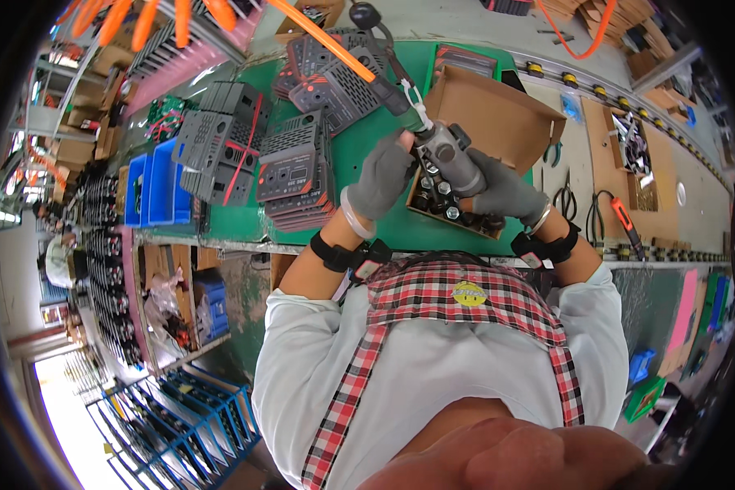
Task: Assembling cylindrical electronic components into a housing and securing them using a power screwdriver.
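Grey slotted panels (pixel 287 173) stand stacked on the green bench (pixel 392 227) beside blue bins (pixel 165 184). The grey tool (pixel 452 159) is over an open cardboard box (pixel 498 110); the right hand's (pixel 498 192) grip is closed round it, while the left hand (pixel 381 175) curls beside it, its hold unclear. A blue rack (pixel 180 425) stands lower left.

The grey air tool (pixel 447 155) slants over an open brown cardboard box (pixel 498 110), its far end leftward; shiny six-sided bolts (pixel 453 212) sit inside.
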{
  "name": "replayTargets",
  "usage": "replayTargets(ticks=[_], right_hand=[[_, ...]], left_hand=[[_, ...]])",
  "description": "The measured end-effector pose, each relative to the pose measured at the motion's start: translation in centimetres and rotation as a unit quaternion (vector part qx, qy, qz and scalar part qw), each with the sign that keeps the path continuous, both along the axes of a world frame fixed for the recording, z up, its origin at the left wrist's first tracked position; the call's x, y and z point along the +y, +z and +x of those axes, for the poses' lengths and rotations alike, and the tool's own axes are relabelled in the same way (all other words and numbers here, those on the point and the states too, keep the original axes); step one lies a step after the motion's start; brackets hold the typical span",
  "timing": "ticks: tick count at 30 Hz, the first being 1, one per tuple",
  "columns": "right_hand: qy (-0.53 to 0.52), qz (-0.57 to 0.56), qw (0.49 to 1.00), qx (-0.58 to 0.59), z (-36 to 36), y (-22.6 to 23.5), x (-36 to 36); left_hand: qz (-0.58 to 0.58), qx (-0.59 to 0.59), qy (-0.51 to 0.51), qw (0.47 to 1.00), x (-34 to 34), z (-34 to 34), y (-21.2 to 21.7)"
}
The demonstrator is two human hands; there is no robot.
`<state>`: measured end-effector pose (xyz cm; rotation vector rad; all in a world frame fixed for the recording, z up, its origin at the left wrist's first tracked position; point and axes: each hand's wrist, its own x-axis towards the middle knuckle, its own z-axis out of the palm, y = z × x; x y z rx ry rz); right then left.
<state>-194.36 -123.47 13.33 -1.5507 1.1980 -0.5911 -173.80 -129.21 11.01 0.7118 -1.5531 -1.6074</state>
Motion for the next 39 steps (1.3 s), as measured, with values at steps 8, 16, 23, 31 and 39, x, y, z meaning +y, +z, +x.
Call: replayTargets(ticks=[8,16,23,31,39], right_hand=[[0.041,0.028,0.999,-0.015,3.4,1.5,1.0],[0.02,0.105,0.991,-0.079,2.4,0.5,0.2],[0.066,-0.009,0.996,-0.056,0.7,-1.4,0.0],[-0.089,0.024,0.994,-0.053,-4.0,-3.0,-0.1],[-0.234,-0.119,0.964,-0.04,-11.2,-1.2,-2.0]], left_hand=[[0.103,0.135,-0.143,0.975,0.3,-0.1,3.5],[0.074,-0.01,-0.062,0.995,-0.3,-2.1,6.0],[0.144,0.075,-0.232,0.959,-1.1,-3.8,5.4],[0.01,0.056,-0.194,0.979,-3.4,-6.3,1.1],[-0.113,-0.591,0.068,0.796,-1.5,-3.3,-14.6]])
